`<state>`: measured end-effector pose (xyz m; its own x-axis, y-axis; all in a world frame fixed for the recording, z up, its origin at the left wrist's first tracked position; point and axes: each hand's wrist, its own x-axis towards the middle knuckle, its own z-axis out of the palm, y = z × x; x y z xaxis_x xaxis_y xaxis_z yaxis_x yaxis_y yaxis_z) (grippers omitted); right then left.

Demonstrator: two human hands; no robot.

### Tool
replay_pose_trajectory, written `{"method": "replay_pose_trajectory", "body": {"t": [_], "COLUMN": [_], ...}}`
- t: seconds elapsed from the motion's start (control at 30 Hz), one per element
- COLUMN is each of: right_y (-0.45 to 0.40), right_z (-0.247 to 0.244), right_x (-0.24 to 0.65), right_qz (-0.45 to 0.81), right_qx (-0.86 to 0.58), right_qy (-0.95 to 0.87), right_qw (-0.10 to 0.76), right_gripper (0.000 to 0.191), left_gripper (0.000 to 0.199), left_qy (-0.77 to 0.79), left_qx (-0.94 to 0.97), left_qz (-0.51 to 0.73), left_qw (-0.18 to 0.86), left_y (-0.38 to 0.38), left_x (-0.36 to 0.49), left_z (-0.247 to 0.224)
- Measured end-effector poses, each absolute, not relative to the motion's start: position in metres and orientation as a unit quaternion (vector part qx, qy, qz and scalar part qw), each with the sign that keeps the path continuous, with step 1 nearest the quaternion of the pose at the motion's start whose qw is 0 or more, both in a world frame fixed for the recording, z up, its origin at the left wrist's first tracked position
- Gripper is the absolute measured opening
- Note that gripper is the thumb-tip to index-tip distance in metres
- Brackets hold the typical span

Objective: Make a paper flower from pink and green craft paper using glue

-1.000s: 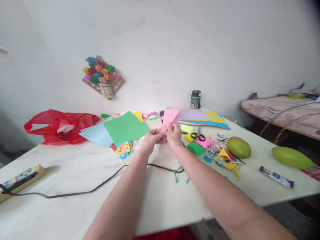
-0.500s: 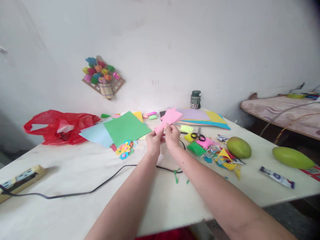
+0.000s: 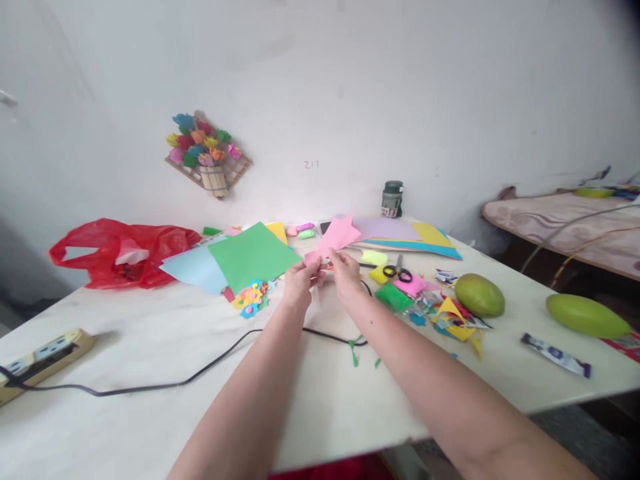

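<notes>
Over the middle of the table, both my hands pinch the near edge of a piece of pink paper (image 3: pixel 340 233). Its far part spreads out beyond my fingertips with pointed corners. My left hand (image 3: pixel 299 281) is closed on the paper's left side. At the right side my right hand (image 3: pixel 346 272) is closed on it too, thumb and fingers together. Just right of that hand lie scissors (image 3: pixel 399 271) with black handles and a yellow-green packet (image 3: pixel 375 257). Left of my left hand are a green paper sheet (image 3: pixel 253 257) and several foam flowers (image 3: pixel 251 297).
A black cable (image 3: pixel 185 383) crosses the table from a power strip (image 3: pixel 47 360). A red plastic bag (image 3: pixel 165 247) lies at left. On the right are paper scraps (image 3: pixel 453 320), two green fruits (image 3: pixel 480 295) and a tube (image 3: pixel 556 355). A dark jar (image 3: pixel 391 199) stands by the wall.
My left hand has shifted slightly left and my right hand has spread a little apart from it. The pink paper has turned and moved slightly left between them.
</notes>
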<state>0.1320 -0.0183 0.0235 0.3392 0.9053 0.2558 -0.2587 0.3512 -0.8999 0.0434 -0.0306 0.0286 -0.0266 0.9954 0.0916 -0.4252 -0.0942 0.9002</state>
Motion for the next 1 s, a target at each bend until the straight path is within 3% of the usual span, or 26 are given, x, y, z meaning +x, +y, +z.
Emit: {"method": "replay_pose_trajectory", "body": {"t": [0.17, 0.47, 0.63, 1.0], "right_y": [-0.016, -0.010, -0.011, -0.011], "right_z": [0.028, 0.030, 0.032, 0.034], "right_x": [0.138, 0.146, 0.146, 0.157], "right_qz": [0.475, 0.383, 0.453, 0.450], "right_qx": [-0.368, -0.396, -0.387, -0.384], "right_qy": [-0.422, -0.418, -0.436, -0.514], "right_qw": [0.679, 0.722, 0.674, 0.621], "right_gripper": [0.027, 0.036, 0.028, 0.024], "left_gripper": [0.034, 0.037, 0.034, 0.038], "left_qy": [0.365, 0.381, 0.368, 0.373], "left_qx": [0.448, 0.455, 0.470, 0.488], "left_qz": [0.616, 0.586, 0.613, 0.584], "left_qw": [0.536, 0.552, 0.518, 0.531], "left_y": [-0.033, -0.032, -0.031, -0.028], "left_x": [0.043, 0.040, 0.039, 0.032], "left_z": [0.031, 0.029, 0.029, 0.025]}}
